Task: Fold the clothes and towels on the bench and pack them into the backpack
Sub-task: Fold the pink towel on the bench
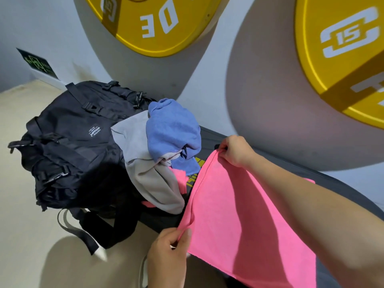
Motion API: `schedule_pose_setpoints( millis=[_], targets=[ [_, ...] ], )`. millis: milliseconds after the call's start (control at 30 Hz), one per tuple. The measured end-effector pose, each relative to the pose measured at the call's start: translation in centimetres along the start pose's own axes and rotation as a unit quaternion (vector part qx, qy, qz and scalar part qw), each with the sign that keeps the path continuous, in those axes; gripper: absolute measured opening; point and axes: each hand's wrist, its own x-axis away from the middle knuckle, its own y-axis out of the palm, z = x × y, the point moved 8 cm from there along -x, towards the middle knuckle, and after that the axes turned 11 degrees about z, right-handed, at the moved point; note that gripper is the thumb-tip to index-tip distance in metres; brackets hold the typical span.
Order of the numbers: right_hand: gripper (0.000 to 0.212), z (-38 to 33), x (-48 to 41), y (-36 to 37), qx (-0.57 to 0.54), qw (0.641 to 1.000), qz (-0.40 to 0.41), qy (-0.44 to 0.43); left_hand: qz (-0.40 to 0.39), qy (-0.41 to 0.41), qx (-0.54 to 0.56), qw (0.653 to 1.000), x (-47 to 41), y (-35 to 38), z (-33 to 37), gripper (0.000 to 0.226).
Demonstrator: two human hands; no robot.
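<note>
A pink towel [239, 221] hangs stretched over the dark bench [340, 186]. My left hand [168, 252] pinches its near corner at the bottom of the view. My right hand [234, 150] pinches its far corner close to the wall. To the left lies a heap of a blue towel [172, 129] on a grey garment [149, 179], with a second bit of pink cloth [180, 179] showing under them. The black backpack [70, 146] lies at the bench's left end, its straps hanging over the edge.
Two yellow weight plates [158, 26] [342, 59] are fixed to the pale wall behind the bench. A beige floor [25, 235] spreads to the left and below. A green sign [38, 64] sits low on the wall at far left.
</note>
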Motion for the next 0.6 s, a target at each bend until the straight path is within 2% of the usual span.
schedule_pose_setpoints(
  millis=[133,233,300,400,500,600],
  targets=[
    [0.013,1.6,1.4,-3.2,-0.068,0.991,0.096,0.071,0.014,0.024,0.009,1.0,-0.4,-1.1,0.8,0.048],
    [0.007,3.3,3.8,-8.0,-0.131,0.97,0.168,0.113,0.01,0.053,0.035,0.998,-0.6,-2.5,2.9,0.024],
    [0.007,4.6,6.3,-11.7,-0.188,0.951,0.203,0.137,-0.001,0.053,0.066,0.996,-0.7,-3.6,4.5,0.021],
    [0.006,5.7,10.8,-17.4,-0.266,0.92,0.241,0.157,-0.023,0.065,0.114,0.991,-0.6,-5.2,7.8,0.026],
    [0.008,5.9,15.6,-22.7,-0.312,0.898,0.263,0.162,-0.047,0.14,0.132,0.98,0.7,-7.0,13.1,0.025],
    [0.008,5.7,20.1,-27.1,-0.333,0.892,0.263,0.156,-0.092,0.198,0.149,0.964,2.4,-8.5,17.5,0.021]
  ],
)
